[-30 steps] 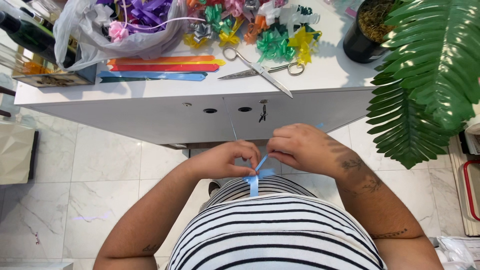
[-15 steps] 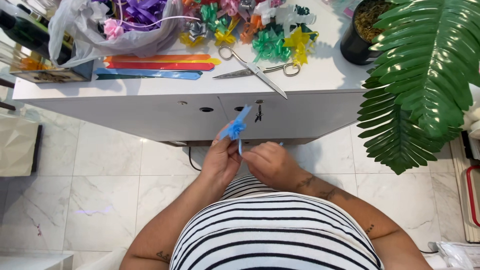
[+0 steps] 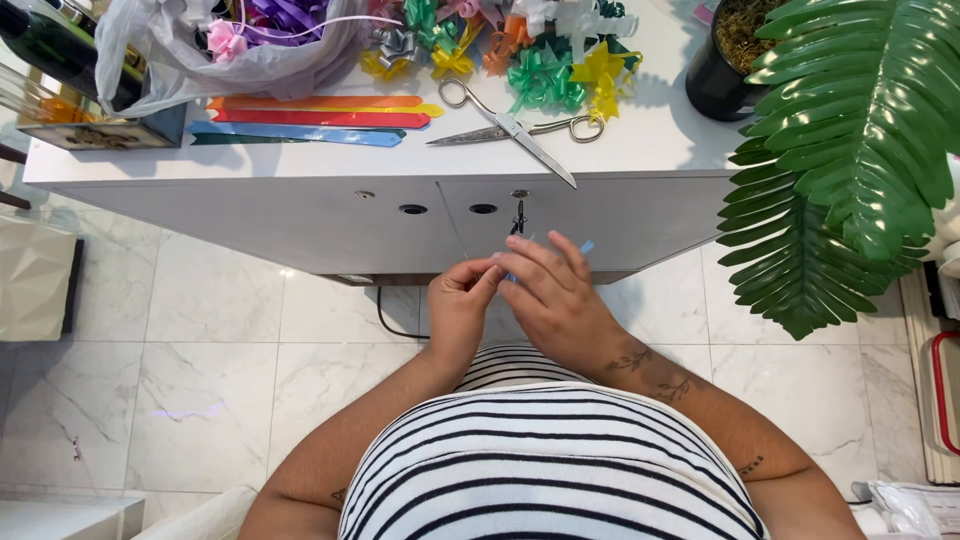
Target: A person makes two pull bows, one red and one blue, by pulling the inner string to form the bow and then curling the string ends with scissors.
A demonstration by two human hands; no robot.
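Both hands meet in front of my striped shirt, below the edge of the white cabinet (image 3: 300, 215). My left hand (image 3: 458, 310) pinches one end of a small blue ribbon bow (image 3: 585, 246). My right hand (image 3: 555, 295) covers most of the bow, so only a blue tip shows past its fingers. On the cabinet top lie scissors (image 3: 510, 125) and several flat ribbon strips (image 3: 320, 118) in orange, red, blue and green.
A heap of finished coloured bows (image 3: 545, 60) sits at the back of the cabinet top. A grey plastic bag (image 3: 230, 55) with purple ribbon lies at the left. A potted plant with large green fronds (image 3: 840, 160) stands at the right. Marble floor tiles lie below.
The bow was held up high half a second ago. Now my right hand has come over it and hides most of it, fingers pressed together with my left.
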